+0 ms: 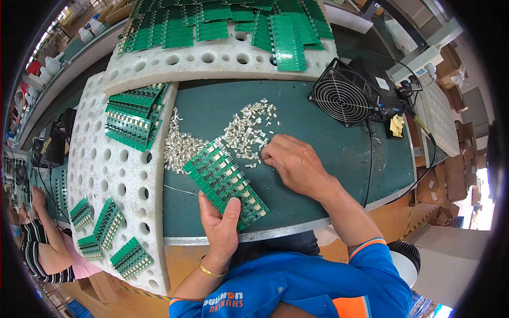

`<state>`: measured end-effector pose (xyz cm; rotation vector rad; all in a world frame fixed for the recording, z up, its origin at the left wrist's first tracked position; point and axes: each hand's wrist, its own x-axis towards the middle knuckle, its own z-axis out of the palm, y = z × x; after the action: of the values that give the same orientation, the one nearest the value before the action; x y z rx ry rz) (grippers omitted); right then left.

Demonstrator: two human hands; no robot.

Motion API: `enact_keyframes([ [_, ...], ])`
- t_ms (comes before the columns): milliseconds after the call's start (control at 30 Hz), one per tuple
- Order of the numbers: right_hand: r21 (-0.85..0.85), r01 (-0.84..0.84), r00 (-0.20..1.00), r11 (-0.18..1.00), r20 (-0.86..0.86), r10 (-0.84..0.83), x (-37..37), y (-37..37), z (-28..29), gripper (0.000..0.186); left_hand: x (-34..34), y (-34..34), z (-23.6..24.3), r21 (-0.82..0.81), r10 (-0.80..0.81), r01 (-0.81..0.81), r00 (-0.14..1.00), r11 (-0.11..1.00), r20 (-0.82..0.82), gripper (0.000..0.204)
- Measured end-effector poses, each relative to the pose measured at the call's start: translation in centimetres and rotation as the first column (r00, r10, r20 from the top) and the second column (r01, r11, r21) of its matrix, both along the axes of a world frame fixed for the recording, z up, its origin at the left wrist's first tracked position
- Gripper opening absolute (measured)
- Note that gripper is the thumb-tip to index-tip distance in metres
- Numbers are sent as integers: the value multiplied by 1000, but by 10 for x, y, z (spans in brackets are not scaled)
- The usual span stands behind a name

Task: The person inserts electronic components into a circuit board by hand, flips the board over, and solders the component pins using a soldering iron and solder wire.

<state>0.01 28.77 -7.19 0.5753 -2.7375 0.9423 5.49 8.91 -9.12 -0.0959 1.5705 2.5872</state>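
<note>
I have the left hand (221, 229) gripping a green circuit-board panel (227, 184) over the bench; pale components already line it, so I judge it well advanced. My right hand (298, 163) has its fingertips curled together beside the loose white connectors (249, 127); I can't tell whether they pinch one. Many lie heaped, and populated panels (131, 258) rest on the left foam slab (114, 172), while sparser boards (177, 33) on the far foam slab (191, 63) look like work left. For room, the metal front edge (286, 231) runs close below the panel, open benchtop (344, 151) lies right of the right hand, and the black fan (344, 99) bounds it beyond.
</note>
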Motion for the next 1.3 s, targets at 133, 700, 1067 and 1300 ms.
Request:
enact_keyframes([
  [133, -57, -38, 999, 998, 22, 39, 1, -2, 8, 7, 0, 1, -1, 10, 9, -9, 1000, 1000, 6, 52],
  [700, -630, -91, 900, 771, 279, 334, 10, -7, 19, 9, 0, 2, 5, 1, -11, 11, 1000, 1000, 3, 51],
  [1067, -704, 45, 805, 709, 446, 392, 14, -11, 15, 18, 0, 3, 5, 10, -1, 1, 1000, 1000, 18, 47],
  [1300, -750, 69, 799, 658, 437, 414, 12, -14, 9, 26, 0, 1, 3, -10, -13, 13, 1000, 1000, 6, 50],
])
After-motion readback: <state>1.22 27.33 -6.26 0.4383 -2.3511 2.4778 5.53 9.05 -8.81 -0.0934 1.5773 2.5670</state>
